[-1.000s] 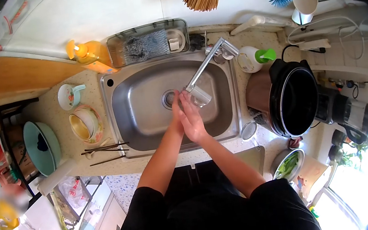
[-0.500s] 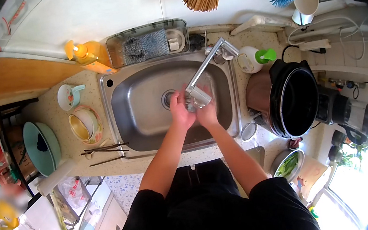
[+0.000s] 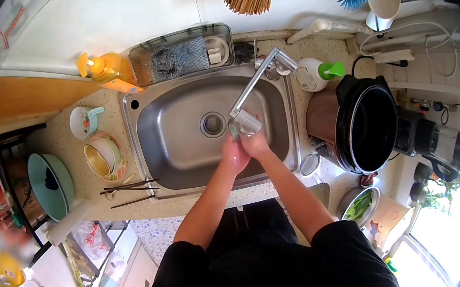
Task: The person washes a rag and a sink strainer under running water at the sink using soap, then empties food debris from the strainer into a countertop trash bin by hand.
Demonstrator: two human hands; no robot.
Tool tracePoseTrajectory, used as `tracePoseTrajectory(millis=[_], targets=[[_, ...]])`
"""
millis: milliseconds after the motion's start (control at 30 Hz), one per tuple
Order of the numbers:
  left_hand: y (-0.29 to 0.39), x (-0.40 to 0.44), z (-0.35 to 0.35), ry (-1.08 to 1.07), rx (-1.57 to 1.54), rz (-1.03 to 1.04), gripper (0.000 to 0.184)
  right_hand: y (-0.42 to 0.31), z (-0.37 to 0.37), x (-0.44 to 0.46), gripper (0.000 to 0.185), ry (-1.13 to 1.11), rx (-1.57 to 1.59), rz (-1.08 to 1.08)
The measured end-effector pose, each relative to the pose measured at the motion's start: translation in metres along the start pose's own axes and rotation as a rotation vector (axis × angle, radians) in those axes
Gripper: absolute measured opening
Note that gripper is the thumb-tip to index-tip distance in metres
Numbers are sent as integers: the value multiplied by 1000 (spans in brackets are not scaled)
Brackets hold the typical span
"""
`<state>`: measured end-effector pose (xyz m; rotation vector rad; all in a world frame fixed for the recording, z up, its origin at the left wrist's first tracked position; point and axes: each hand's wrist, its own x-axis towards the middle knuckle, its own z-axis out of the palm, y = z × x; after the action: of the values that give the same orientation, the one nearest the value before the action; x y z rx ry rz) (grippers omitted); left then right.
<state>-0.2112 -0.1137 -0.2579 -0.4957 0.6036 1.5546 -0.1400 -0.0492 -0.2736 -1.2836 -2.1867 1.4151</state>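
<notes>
Both of my hands are together under the head of the chrome faucet [image 3: 247, 122], low over the right half of the steel sink [image 3: 176, 150]. My left hand [image 3: 234, 153] is cupped against the other hand, its fingers stretched up toward the faucet head. My right hand [image 3: 256, 142] lies beside it, palm turned inward. Its fingers show blurred behind the faucet head and are partly hidden. A glassy patch, apparently water, shows at the left fingertips. I make out no object in either hand. The round drain [image 3: 213, 124] lies to the left of my hands.
Behind the sink stand an orange pump bottle [image 3: 112, 72] and a caddy [image 3: 140, 68] with scrubbing pads. Bowls [image 3: 103, 156] and chopsticks [image 3: 132, 186] lie left. A white bottle with green top [image 3: 310, 74], a strainer [image 3: 310, 164] and an open dark cooker [image 3: 374, 126] stand right.
My hands have drawn slightly nearer to me and closer together. The left hand has come off the drain's edge, so the whole drain now shows. The view has shifted a little.
</notes>
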Motion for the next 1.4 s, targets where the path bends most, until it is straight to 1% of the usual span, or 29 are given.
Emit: tracePoseTrajectory(millis=[33,67,133,233,267,333,400,433,500,600,700,733,800,833,933,1000,1033,1100,1200,1233,1333,1400], targets=[[6,-4,12,-13,-115,17,48,-2,-1,-1,57,32,-81,-51],[13,-8,24,-6,-131,11,47,-3,-3,-1,55,65,-164,-102],[24,-14,40,9,-167,0,46,-14,-12,-10,53,116,-162,-137],[26,6,24,-37,-63,77,47,-30,-26,-26,49,188,-70,-235],[25,14,19,-28,-52,61,42,-31,-31,-31,48,210,-26,-277],[24,26,15,-8,-27,30,34,-23,-37,-43,47,282,100,-198],[27,33,21,103,-18,8,28,-16,-45,-44,45,338,223,-111],[28,35,25,159,-12,-5,27,-14,-50,-42,44,360,281,-63],[30,35,37,206,-43,-14,26,-13,-57,-37,40,377,374,23],[33,35,58,269,-80,-36,29,-15,-60,-34,36,366,402,54],[38,33,74,347,-69,-82,35,-2,-53,-36,35,337,301,6],[40,33,77,375,-57,-101,38,-1,-51,-38,35,325,327,33],[37,44,61,305,-82,-63,41,-1,-45,-42,36,303,379,87],[35,49,52,270,-95,-44,43,-1,-43,-43,37,308,379,79],[31,55,36,205,-122,-14,35,1,-40,-43,39,323,388,78],[28,53,33,284,-86,-21,25,4,-41,-38,41,328,409,103],[27,50,34,323,-67,-22,23,6,-43,-33,42,342,359,80],[23,42,35,204,-93,0,25,11,-47,-19,45,369,258,37],[20,33,16,22,-127,22,33,-23,-62,12,48,288,322,147],[20,30,9,-38,-137,29,36,-37,-67,24,49,262,208,139],[26,13,18,12,-222,-20,37,-69,-79,65,58,165,-133,116],[29,1,23,-11,-214,-49,36,-80,-83,88,67,77,-360,104]])
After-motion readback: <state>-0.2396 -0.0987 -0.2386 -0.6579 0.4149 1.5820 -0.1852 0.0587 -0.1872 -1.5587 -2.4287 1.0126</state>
